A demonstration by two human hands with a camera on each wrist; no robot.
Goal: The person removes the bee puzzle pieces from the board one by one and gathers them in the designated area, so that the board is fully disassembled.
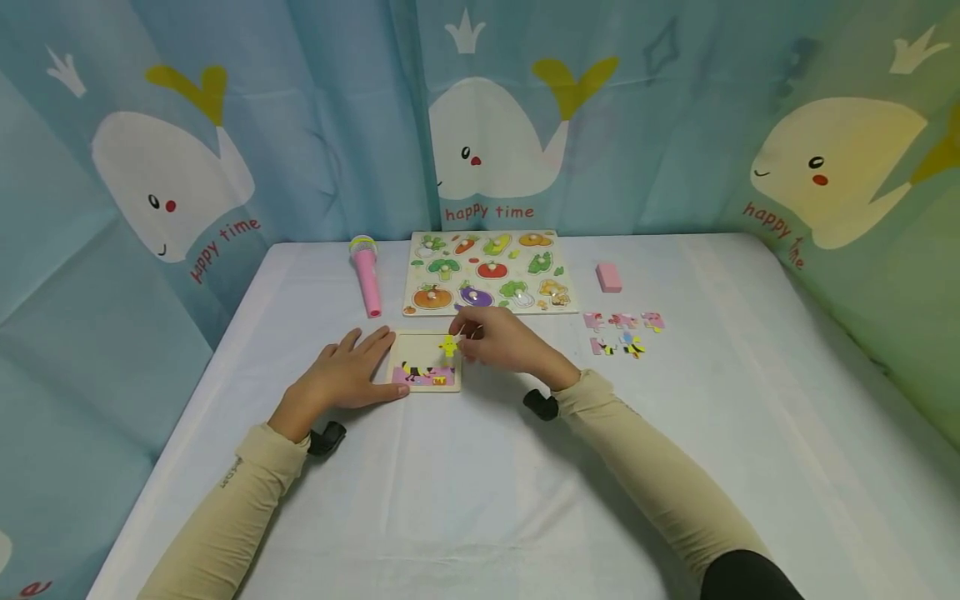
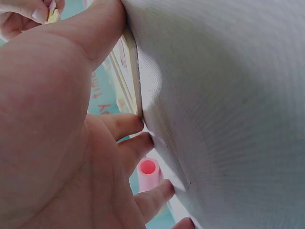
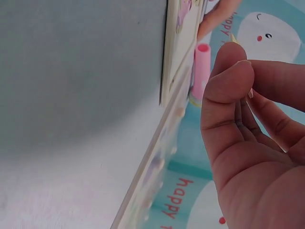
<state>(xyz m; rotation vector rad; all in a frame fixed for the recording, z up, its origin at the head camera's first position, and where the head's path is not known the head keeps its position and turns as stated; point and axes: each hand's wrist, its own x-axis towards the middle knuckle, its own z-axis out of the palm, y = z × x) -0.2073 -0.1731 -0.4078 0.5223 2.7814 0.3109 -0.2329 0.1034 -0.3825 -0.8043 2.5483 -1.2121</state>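
Observation:
A small wooden puzzle tray (image 1: 416,345) lies in front of the person, its lower part filled with pink pieces showing a bee (image 1: 412,372). The left hand (image 1: 337,375) rests at the tray's left side, fingers spread and thumb (image 2: 102,28) by its near corner. Over the tray's right side, the right hand (image 1: 498,340) pinches a yellow puzzle piece (image 1: 448,345) between thumb and fingertips. In the right wrist view the fingers hide most of that piece. Several loose puzzle pieces (image 1: 632,344), pink and yellow with bee parts, lie to the right.
Behind the tray is a vegetable peg board (image 1: 491,271). A pink toy microphone (image 1: 367,279) lies left of the board, and a pink block (image 1: 609,277) sits right of it. A whale-print curtain (image 1: 337,125) hangs along the white table's (image 1: 420,517) back edge.

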